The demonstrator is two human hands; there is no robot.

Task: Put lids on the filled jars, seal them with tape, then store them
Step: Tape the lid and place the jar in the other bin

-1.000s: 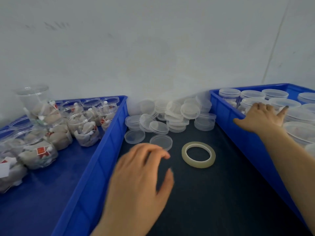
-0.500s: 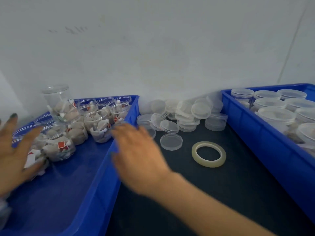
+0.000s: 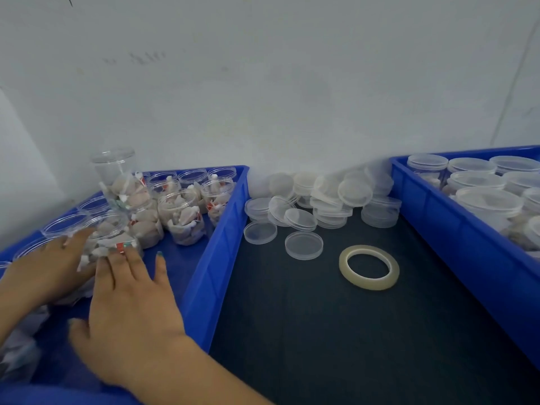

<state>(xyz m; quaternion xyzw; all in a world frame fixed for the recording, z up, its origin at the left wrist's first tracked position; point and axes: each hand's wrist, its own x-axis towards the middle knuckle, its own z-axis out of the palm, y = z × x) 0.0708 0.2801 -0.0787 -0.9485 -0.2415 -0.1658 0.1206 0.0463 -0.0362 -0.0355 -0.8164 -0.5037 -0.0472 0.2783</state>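
1. The filled jar stands upright in the left blue tray, near that tray's front left. Its long axis is vertical and its open mouth points up, with no lid on it. Pale packets with red-and-white tags show through the clear wall.
2. The left hand reaches in from the left, and its fingers meet the jar's left side. It is blurred, so I cannot tell whether they curl round the jar or only lie against it.
3. The right hand lies palm down in the same tray with its fingers spread wide and straight. The fingertips touch the jar's near wall low down, and it holds nothing.
4. More open filled jars stand upright behind it, mouths up. One tall jar rises above the rest.
5. Between the two trays, on the dark counter, loose clear lids are heaped against the wall, some flat and some tilted.
6. A tape roll lies flat on the counter in front of the lids, its hole facing up, well apart from both hands.
7. The right blue tray holds lidded jars, all upright.
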